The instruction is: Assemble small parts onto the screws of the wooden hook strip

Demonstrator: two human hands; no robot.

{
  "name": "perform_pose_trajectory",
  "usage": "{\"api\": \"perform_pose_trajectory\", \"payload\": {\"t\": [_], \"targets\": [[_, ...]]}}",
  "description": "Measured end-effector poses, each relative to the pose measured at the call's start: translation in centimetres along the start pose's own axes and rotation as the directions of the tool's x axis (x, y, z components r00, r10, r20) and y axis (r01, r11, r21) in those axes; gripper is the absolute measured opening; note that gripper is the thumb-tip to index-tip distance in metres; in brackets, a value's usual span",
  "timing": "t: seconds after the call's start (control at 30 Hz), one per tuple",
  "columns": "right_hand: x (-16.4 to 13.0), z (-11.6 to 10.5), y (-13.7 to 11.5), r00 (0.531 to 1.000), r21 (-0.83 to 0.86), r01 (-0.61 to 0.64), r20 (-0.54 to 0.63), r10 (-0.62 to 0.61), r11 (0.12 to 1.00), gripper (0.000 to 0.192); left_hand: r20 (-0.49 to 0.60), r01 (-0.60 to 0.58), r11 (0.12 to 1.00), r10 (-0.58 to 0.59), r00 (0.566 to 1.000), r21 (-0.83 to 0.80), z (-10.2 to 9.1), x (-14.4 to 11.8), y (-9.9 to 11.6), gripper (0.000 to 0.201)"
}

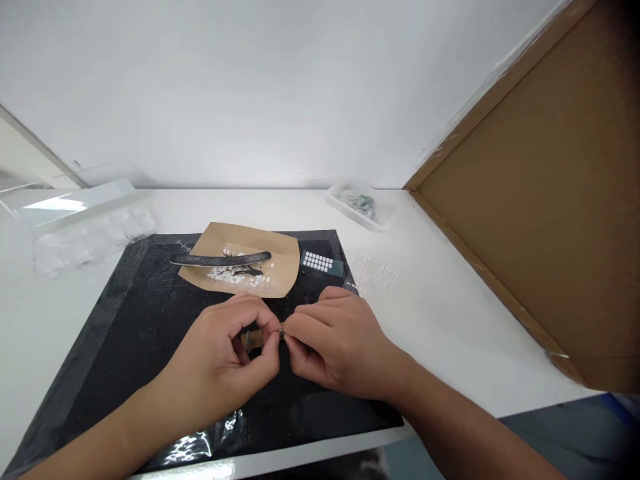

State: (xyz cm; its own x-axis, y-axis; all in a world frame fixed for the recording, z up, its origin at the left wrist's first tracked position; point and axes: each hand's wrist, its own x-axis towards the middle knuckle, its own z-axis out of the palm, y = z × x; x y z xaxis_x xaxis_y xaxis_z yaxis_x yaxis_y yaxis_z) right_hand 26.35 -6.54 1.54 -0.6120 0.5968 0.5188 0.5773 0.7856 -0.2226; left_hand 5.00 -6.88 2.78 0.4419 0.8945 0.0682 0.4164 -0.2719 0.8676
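Near the front edge of the black mat (125,333), the left hand (225,363) and right hand (333,343) meet, fingers curled, pinching a small brown piece (251,339) between them. Beyond lies tan paper (280,257) with white scraps (235,275) and a dark tool (220,259). A clear tray (345,200) sits near the worktop's far edge; a cardboard panel (540,220) walls the right.

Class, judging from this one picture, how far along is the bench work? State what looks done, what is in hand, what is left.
Done: white scraps lie piled on the brown paper beside a dark tool. In hand: left hand and right hand pinch a small brown piece over the black mat. Left: seemingly the white dots on the sheet and the tray.
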Motion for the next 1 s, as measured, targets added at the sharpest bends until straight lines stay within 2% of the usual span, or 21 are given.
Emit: {"api": "perform_pose_trajectory", "payload": {"t": [0.2,0.47,0.77,1.0], "targets": [[0.1,-0.2,-0.1,0.999,0.112,-0.026,0.028,0.023,0.993,0.022,0.02,0.073,0.989,-0.071,0.997,-0.132,0.0,0.0,0.1,0.007],[0.0,0.1,0.0,0.999,0.178,-0.035,0.041,0.028,0.984,0.019,0.034,0.143,0.97,-0.139,0.99,-0.198,0.0,-0.4,-0.1,0.009],[0.0,0.6,0.0,0.999,0.298,-0.034,0.016,0.031,0.954,0.016,0.096,0.306,0.914,-0.29,0.952,-0.268,0.3,-0.7,-0.2,0.013],[-0.4,0.9,0.2,0.997,0.404,-0.074,0.062,0.053,0.912,0.012,0.093,0.302,0.87,-0.289,0.953,-0.39,0.6,-0.9,-0.5,0.013]]}}
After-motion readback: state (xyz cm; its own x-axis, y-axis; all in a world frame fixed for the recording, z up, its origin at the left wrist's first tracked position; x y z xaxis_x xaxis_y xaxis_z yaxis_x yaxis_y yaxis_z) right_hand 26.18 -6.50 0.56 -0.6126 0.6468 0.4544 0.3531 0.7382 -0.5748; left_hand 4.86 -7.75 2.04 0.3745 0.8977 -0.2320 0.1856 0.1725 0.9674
